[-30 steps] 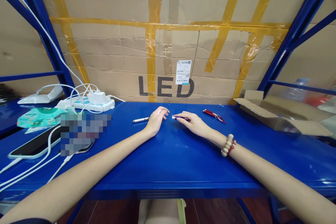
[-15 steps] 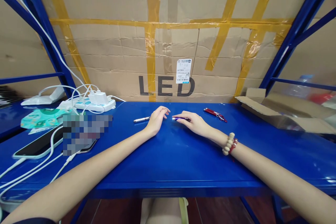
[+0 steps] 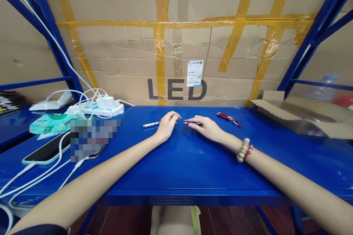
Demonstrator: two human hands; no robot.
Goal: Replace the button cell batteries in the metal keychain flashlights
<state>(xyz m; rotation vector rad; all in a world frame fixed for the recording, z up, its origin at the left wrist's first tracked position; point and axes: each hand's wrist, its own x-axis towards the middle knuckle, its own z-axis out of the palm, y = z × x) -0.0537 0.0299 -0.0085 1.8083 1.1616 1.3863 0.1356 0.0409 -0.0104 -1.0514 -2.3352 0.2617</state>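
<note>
My right hand rests on the blue tabletop with fingers closed around a slim purple pen-shaped torch, its silver end pointing left. Opposite it, my left hand lies on its outer edge, fingers loosely bent and no object visible in them. A silver pen-shaped torch lies just left of that hand, its right end reaching the wrist side; whether they touch I cannot tell. Beyond my right hand lies a red pen-shaped torch with a small clip ring.
On the left are a phone, white cables, a power strip and a teal wipes pack. An open cardboard box sits at the right. A large taped cardboard sheet stands along the back, between blue rack posts.
The view has shifted slightly, so everything appears a little further right. The fingers of my left hand look a bit more bent. My right hand keeps the purple torch in the same place.
</note>
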